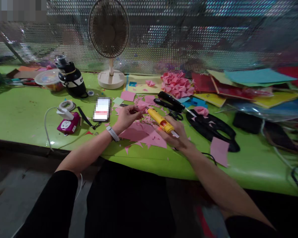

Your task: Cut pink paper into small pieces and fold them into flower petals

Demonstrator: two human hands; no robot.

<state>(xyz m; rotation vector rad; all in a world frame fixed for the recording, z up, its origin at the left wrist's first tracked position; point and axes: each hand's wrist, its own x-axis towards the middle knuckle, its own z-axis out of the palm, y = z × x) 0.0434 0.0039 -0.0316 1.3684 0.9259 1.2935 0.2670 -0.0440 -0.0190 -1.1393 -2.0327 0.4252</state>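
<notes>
My right hand (175,132) is wrapped round a yellow hot glue gun (161,120), its nozzle pointing up and left. My left hand (127,116) pinches a small piece of pink paper (141,108) close to the nozzle; I cannot tell whether the two touch. Below both hands lies a larger pink sheet (144,134) with pointed scraps around it. A heap of folded pink paper pieces (176,85) sits behind the glue gun. Black-handled scissors (176,115) lie just beyond my right hand.
A phone (102,109), a purple power adapter (68,124) and a tape roll (67,105) lie to the left. Behind them stand a black bottle (72,79) and a white fan (111,79). A black tool (213,129) and coloured paper sheets (258,79) occupy the right.
</notes>
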